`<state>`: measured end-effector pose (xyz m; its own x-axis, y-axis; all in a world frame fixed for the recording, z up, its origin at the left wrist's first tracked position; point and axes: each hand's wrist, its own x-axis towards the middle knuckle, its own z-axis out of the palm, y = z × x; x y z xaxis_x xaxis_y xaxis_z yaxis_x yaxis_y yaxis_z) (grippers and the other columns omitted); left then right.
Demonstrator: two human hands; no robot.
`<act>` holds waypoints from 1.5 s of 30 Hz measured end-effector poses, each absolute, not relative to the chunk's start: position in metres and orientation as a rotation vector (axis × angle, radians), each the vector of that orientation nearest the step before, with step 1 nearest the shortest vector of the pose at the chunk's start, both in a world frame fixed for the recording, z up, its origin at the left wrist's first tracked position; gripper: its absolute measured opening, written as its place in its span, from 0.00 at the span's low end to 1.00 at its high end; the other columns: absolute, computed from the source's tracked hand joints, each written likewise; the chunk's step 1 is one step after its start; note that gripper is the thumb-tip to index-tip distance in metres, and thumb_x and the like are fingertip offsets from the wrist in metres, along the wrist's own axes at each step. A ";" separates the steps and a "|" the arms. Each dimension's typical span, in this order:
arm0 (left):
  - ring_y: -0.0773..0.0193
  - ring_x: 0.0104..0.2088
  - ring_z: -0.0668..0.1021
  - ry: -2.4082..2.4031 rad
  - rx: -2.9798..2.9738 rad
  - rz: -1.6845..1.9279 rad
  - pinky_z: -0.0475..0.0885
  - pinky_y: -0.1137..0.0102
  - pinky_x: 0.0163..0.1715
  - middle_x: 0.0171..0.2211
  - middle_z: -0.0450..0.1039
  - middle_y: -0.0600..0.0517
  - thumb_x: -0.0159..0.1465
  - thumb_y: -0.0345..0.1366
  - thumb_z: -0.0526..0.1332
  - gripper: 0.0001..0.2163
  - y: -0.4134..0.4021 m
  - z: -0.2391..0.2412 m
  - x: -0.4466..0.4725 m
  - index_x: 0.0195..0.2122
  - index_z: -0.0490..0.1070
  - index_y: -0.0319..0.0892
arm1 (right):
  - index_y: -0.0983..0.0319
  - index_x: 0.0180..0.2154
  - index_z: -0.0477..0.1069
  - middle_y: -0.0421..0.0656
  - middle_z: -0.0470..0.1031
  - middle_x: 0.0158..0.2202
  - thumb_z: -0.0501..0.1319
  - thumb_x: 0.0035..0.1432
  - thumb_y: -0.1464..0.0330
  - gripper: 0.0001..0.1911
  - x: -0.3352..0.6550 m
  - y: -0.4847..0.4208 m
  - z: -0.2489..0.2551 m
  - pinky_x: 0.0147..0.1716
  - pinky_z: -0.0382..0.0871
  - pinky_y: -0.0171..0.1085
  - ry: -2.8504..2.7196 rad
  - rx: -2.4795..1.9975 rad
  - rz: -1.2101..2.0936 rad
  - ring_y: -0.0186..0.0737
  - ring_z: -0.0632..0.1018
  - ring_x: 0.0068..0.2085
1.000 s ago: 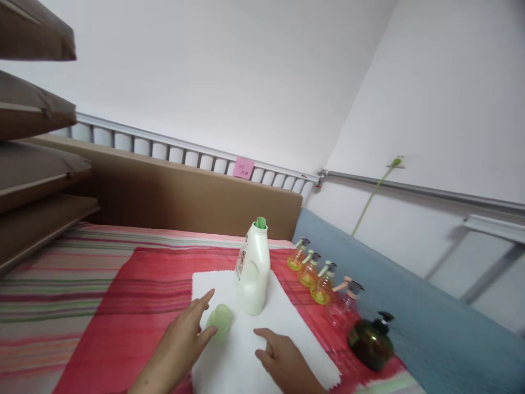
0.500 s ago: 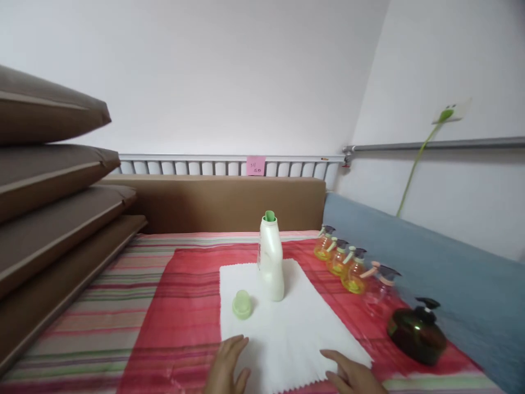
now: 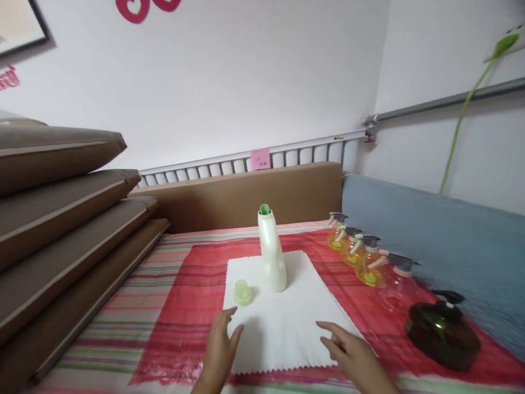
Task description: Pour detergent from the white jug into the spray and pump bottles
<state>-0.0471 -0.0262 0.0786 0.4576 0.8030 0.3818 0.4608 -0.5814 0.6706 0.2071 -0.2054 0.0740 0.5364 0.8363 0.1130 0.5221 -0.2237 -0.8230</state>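
Note:
A pale green-white plastic jug [image 3: 273, 257] stands upright on a white cloth [image 3: 287, 334], its mouth uncovered and a green spout showing. The translucent green cap [image 3: 242, 294] sits on the cloth to the left of the jug. My left hand [image 3: 221, 342] hovers over the cloth's left edge, just below the cap, thumb and fingers apart and holding nothing. Across the cloth, my right hand [image 3: 346, 347] is over the lower right part with thumb and index finger parted; some of its fingers are curled. Neither hand touches the jug or the cap.
Several spray bottles [image 3: 369, 265] stand in a row on the red cover [image 3: 180, 312] at the right. Nearest is a dark pump bottle [image 3: 445, 334]. Stacked brown cushions [image 3: 69, 219] rise at the left. A blue padded panel [image 3: 430, 224] borders the right side.
The head view has tilted and shifted. Both hands have come further into view and moved forward over the cloth. The jug and cap stay in place on the cloth.

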 end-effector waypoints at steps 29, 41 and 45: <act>0.54 0.51 0.73 1.473 2.636 0.380 0.63 0.64 0.52 0.49 0.71 0.42 0.54 0.28 0.55 0.19 0.134 0.113 0.072 0.49 0.64 0.35 | 0.62 0.45 0.74 0.47 0.79 0.35 0.55 0.52 0.74 0.18 0.246 -0.161 0.072 0.39 0.67 0.35 -1.177 -1.885 0.569 0.42 0.77 0.37; 0.55 0.44 0.76 0.639 2.639 0.668 0.71 0.64 0.44 0.42 0.75 0.50 0.61 0.46 0.54 0.13 -0.013 0.179 0.144 0.42 0.70 0.48 | 0.59 0.42 0.75 0.47 0.79 0.35 0.56 0.52 0.73 0.16 0.252 -0.169 0.082 0.42 0.68 0.39 -0.925 -1.948 0.524 0.45 0.78 0.40; 0.55 0.46 0.75 0.405 2.593 0.583 0.70 0.60 0.48 0.43 0.74 0.48 0.62 0.44 0.53 0.13 -0.081 0.185 0.199 0.42 0.71 0.46 | 0.60 0.42 0.74 0.46 0.77 0.38 0.61 0.53 0.70 0.13 0.253 -0.169 0.078 0.44 0.69 0.45 -0.877 -1.933 0.551 0.45 0.77 0.41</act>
<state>0.1992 -0.0810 0.1853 0.8676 0.3707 0.3315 0.1808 -0.8561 0.4843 0.2534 -0.1686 0.0779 0.6469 0.7621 -0.0255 0.3541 -0.3299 -0.8751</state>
